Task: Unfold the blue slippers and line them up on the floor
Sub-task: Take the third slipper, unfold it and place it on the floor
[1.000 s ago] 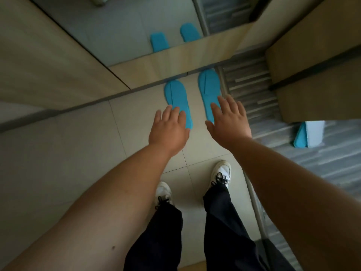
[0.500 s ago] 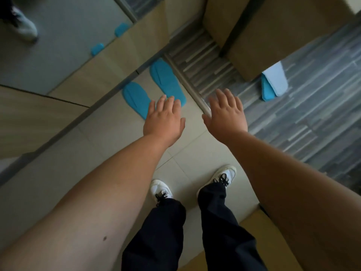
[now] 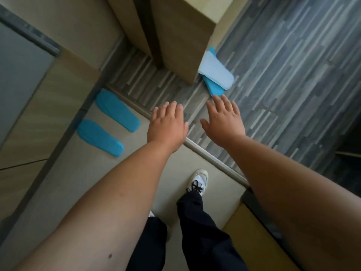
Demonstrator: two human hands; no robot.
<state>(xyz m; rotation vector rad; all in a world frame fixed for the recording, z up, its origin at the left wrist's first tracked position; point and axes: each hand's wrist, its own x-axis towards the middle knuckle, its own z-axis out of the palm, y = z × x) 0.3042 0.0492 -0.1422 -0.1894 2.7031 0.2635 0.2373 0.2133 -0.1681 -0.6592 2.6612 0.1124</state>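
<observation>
The floor fills most of what I see: pale tiles (image 3: 64,184) under me on the left and grey striped planks (image 3: 293,75) on the right, split by a metal threshold strip (image 3: 213,161) that runs diagonally between them. A tall wooden cabinet (image 3: 181,36) stands on the planks ahead of me, and a wooden wall panel (image 3: 48,106) edges the tiles on the left. My two bare forearms reach forward from the bottom corners. I wear dark trousers (image 3: 197,227), and one white shoe (image 3: 199,180) with black laces rests on the tiles just inside the strip. Two unfolded blue slippers lie flat on the tiles beside the wall panel, side by side and roughly parallel, close together but apart: the far slipper (image 3: 117,110) has its end near the threshold strip, and the near slipper (image 3: 99,137) lies just beside it. A folded pair of slippers (image 3: 216,75), pale blue on top with a deeper blue layer showing beneath, sits on the planks against the foot of the cabinet. My left hand (image 3: 168,128) hangs palm down over the threshold strip, fingers spread loosely and holding nothing. My right hand (image 3: 224,122) hangs palm down over the planks, fingers spread and empty, with its fingertips just short of the folded pair in this view.
</observation>
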